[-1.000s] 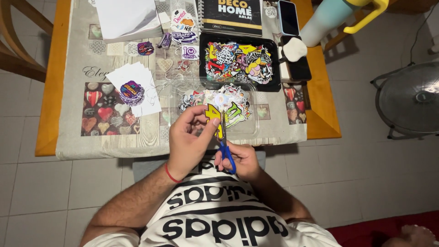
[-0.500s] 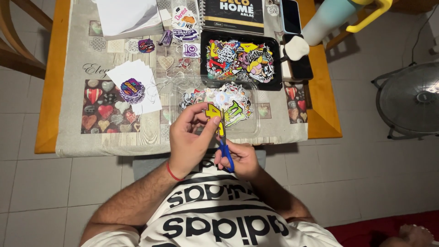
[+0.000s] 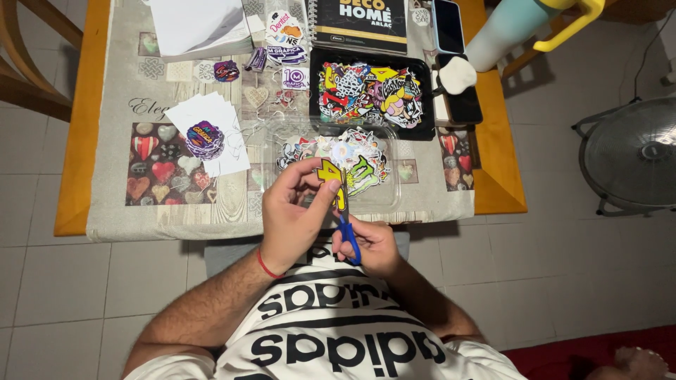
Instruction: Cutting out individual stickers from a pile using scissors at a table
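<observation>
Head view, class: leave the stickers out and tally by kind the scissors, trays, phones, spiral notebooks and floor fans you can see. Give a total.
Scissors: 1
Trays, black tray and clear tray: 2
Phones: 1
Spiral notebooks: 1
Floor fans: 1
Total: 6

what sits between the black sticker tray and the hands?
Head view: a clear plastic tray holding loose stickers lies between the black tray and the left hand and right hand.
</observation>
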